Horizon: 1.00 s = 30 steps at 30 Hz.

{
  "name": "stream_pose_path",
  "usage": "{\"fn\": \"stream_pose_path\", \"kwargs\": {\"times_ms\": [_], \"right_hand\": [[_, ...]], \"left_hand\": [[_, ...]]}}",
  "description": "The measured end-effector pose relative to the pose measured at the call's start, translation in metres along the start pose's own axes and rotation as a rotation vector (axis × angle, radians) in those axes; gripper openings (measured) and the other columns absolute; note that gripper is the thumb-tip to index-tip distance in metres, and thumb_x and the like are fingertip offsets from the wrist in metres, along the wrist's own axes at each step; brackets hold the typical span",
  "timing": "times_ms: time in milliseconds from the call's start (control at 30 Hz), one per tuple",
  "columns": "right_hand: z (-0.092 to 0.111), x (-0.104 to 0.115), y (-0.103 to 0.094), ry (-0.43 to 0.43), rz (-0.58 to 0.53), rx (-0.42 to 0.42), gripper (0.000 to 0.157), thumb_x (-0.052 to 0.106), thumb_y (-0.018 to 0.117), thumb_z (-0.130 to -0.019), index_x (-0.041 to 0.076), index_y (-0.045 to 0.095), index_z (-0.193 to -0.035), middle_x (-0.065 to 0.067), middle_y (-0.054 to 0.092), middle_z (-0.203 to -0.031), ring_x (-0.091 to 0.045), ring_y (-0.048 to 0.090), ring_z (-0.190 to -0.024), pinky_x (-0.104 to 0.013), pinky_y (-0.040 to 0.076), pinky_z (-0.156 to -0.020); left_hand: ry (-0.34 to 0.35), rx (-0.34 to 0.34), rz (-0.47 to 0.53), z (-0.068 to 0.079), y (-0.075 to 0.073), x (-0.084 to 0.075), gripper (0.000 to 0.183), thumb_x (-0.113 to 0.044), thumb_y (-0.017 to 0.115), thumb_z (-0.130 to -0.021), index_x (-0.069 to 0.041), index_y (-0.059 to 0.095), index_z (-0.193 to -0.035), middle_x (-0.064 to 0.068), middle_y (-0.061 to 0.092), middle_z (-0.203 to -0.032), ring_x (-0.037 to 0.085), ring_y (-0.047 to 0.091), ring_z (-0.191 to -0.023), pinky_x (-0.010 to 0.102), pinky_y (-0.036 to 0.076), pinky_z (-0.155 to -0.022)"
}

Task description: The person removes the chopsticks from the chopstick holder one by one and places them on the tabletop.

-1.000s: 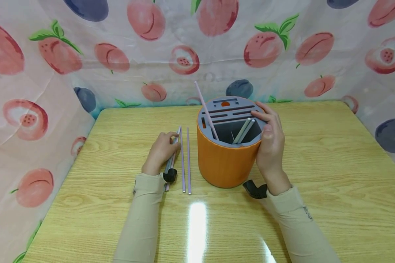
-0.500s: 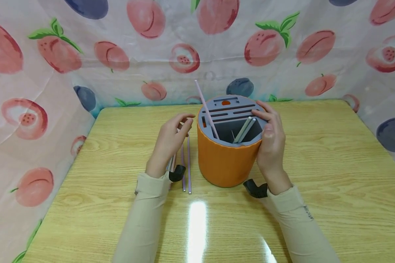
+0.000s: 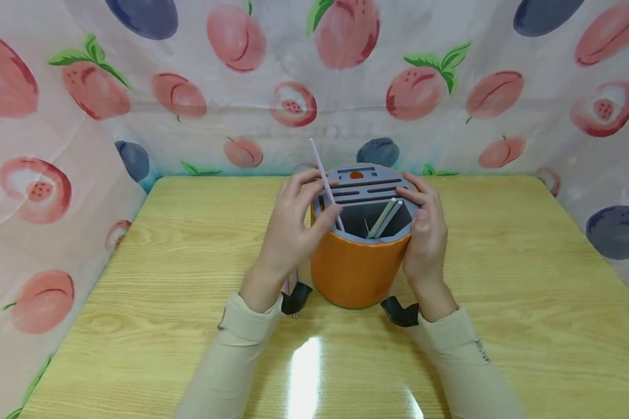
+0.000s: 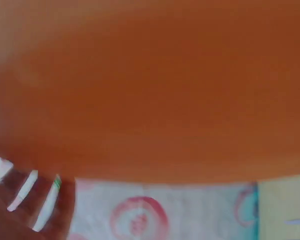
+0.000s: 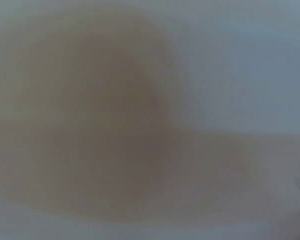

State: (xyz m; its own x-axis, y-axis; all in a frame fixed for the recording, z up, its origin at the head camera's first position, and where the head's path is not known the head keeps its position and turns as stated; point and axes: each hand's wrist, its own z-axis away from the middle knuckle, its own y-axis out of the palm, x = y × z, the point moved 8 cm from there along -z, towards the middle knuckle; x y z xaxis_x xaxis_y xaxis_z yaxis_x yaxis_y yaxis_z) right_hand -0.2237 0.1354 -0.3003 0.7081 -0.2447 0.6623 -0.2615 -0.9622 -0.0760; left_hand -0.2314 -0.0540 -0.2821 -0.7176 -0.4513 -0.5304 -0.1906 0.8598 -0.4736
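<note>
An orange cylindrical pen holder (image 3: 359,270) with a grey slotted top stands mid-table. My right hand (image 3: 427,233) grips its right side, fingers over the rim and thumb on the near edge. At the left rim is my left hand (image 3: 299,227), its fingers and thumb apart on either side of a slim pink stick (image 3: 317,154) that leans out of the open compartment. Two pale grey-green sticks (image 3: 385,218) lean in the same compartment. The left wrist view is mostly filled by the holder's orange wall (image 4: 165,90); the right wrist view is blurred.
Lilac sticks (image 3: 295,276) lie on the wood-grain table (image 3: 188,250) left of the holder, largely covered by my left hand and wrist. A peach-print cloth (image 3: 346,87) hangs behind the table and along its sides.
My left hand has left the loose sticks on the table and moved right and up to the holder's rim, around the leaning pink stick. The right hand keeps its grip on the holder.
</note>
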Motion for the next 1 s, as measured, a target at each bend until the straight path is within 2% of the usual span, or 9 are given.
{"fn": "stream_pose_path", "kwargs": {"times_ms": [133, 267, 400, 533, 700, 767, 900, 1000], "right_hand": [[0.001, -0.007, -0.003, -0.003, 0.016, 0.002, 0.065, 0.056, 0.034, -0.090, 0.000, 0.058, -0.111, -0.010, 0.045, -0.128, -0.025, 0.037, -0.120, -0.034, 0.030, -0.099], [0.002, -0.009, -0.003, -0.010, 0.021, 0.006, 0.064, 0.056, 0.032, -0.090, 0.002, 0.058, -0.112, -0.009, 0.045, -0.128, -0.025, 0.037, -0.120, -0.033, 0.031, -0.098], [0.001, -0.007, -0.002, -0.020, 0.011, 0.011, 0.063, 0.056, 0.032, -0.091, 0.002, 0.059, -0.112, -0.010, 0.046, -0.128, -0.025, 0.037, -0.120, -0.034, 0.031, -0.099], [0.002, -0.006, -0.002, -0.026, 0.014, 0.011, 0.063, 0.055, 0.031, -0.091, 0.003, 0.059, -0.112, -0.010, 0.046, -0.127, -0.025, 0.038, -0.120, -0.033, 0.031, -0.099], [0.004, -0.005, -0.001, -0.031, 0.005, 0.014, 0.062, 0.054, 0.032, -0.091, 0.002, 0.058, -0.112, -0.012, 0.046, -0.127, -0.026, 0.038, -0.120, -0.033, 0.030, -0.099], [0.004, -0.005, 0.000, -0.031, 0.003, 0.016, 0.062, 0.053, 0.032, -0.092, 0.001, 0.058, -0.112, -0.012, 0.045, -0.127, -0.026, 0.038, -0.120, -0.034, 0.029, -0.099], [0.004, -0.004, 0.001, -0.033, 0.008, 0.015, 0.061, 0.053, 0.031, -0.092, 0.002, 0.058, -0.113, -0.012, 0.046, -0.127, -0.026, 0.038, -0.120, -0.035, 0.028, -0.100], [0.003, -0.003, 0.000, -0.038, 0.011, 0.015, 0.061, 0.053, 0.031, -0.092, 0.002, 0.058, -0.113, -0.012, 0.046, -0.127, -0.026, 0.038, -0.120, -0.035, 0.028, -0.100]], "left_hand": [[0.116, 0.049, -0.106, 0.001, 0.015, -0.028, 0.051, -0.053, 0.043, -0.088, -0.012, 0.060, -0.114, 0.002, 0.050, -0.123, 0.018, 0.038, -0.116, 0.037, 0.029, -0.096], [0.184, 0.069, -0.126, 0.004, 0.021, -0.048, 0.029, -0.038, 0.051, -0.089, -0.016, 0.063, -0.105, -0.006, 0.059, -0.109, 0.016, 0.041, -0.115, 0.045, 0.018, -0.102], [0.199, 0.107, -0.158, 0.008, 0.022, -0.057, 0.015, -0.029, 0.055, -0.089, -0.020, 0.066, -0.094, -0.012, 0.063, -0.096, 0.013, 0.042, -0.116, 0.052, 0.008, -0.103], [0.172, 0.123, -0.160, 0.009, 0.020, -0.057, 0.015, -0.029, 0.056, -0.089, -0.020, 0.068, -0.089, -0.012, 0.064, -0.091, 0.011, 0.043, -0.115, 0.053, 0.007, -0.103], [0.128, 0.087, -0.049, 0.009, 0.009, -0.053, 0.013, -0.024, 0.058, -0.088, -0.016, 0.067, -0.086, -0.006, 0.063, -0.095, 0.008, 0.050, -0.107, 0.047, 0.011, -0.104], [0.114, 0.063, 0.023, 0.008, 0.002, -0.051, 0.011, -0.021, 0.057, -0.088, -0.015, 0.066, -0.086, -0.005, 0.063, -0.093, 0.007, 0.052, -0.100, 0.042, 0.018, -0.104], [0.083, 0.000, 0.217, 0.005, -0.014, -0.052, 0.011, -0.014, 0.054, -0.090, -0.010, 0.064, -0.086, -0.005, 0.063, -0.085, 0.008, 0.055, -0.089, 0.030, 0.039, -0.089], [0.074, -0.066, 0.355, 0.004, -0.029, -0.055, 0.012, -0.011, 0.052, -0.091, -0.006, 0.063, -0.089, -0.001, 0.063, -0.084, 0.012, 0.057, -0.086, 0.029, 0.045, -0.076]]}}
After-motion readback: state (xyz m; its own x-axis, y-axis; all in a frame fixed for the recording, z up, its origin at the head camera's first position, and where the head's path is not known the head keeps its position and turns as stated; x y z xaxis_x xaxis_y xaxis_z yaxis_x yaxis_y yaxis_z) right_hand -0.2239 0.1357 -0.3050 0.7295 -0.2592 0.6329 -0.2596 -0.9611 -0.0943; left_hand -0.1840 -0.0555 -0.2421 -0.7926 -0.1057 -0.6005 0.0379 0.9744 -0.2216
